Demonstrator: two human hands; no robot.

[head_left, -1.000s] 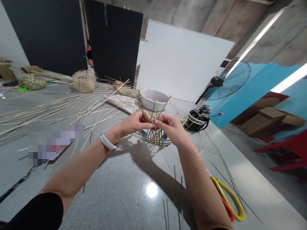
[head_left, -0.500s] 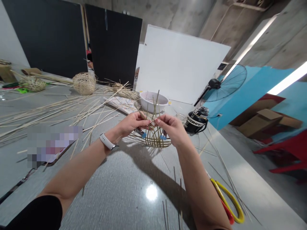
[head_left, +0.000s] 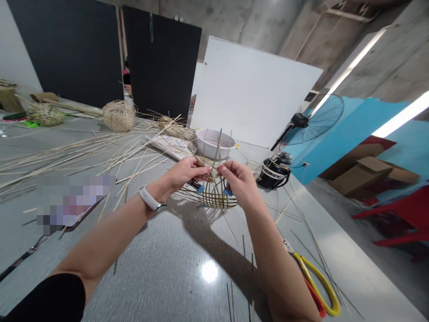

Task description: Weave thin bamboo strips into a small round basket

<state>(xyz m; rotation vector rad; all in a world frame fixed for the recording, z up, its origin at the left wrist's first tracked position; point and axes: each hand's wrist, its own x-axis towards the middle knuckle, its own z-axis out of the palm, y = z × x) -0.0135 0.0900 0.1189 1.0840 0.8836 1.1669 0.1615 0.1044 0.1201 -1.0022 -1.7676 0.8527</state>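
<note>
A partly woven basket (head_left: 219,200) of thin greenish strips sits on the grey table in the middle, with loose strip ends sticking up. At its upper left edge, my left hand (head_left: 187,173) pinches the strips between thumb and fingers. My right hand (head_left: 238,178) has its thumb and fingertips closed on strips at the upper right. Two clips with blue ends, a left one (head_left: 200,189) and a right one (head_left: 228,191), sit on the basket below my fingers. My fingers hide part of the weave between them.
Behind the basket stands a white basin (head_left: 214,142). A black jug (head_left: 273,171) is at the right, with yellow-and-red scissors (head_left: 318,279) nearer. Loose strips (head_left: 83,154) and a woven ball (head_left: 118,116) lie left, beyond a blurred flat item (head_left: 78,201).
My right hand has moved slightly right, widening the gap between my fingertips. The upright strips between them have shifted and spread apart. The view has moved a little.
</note>
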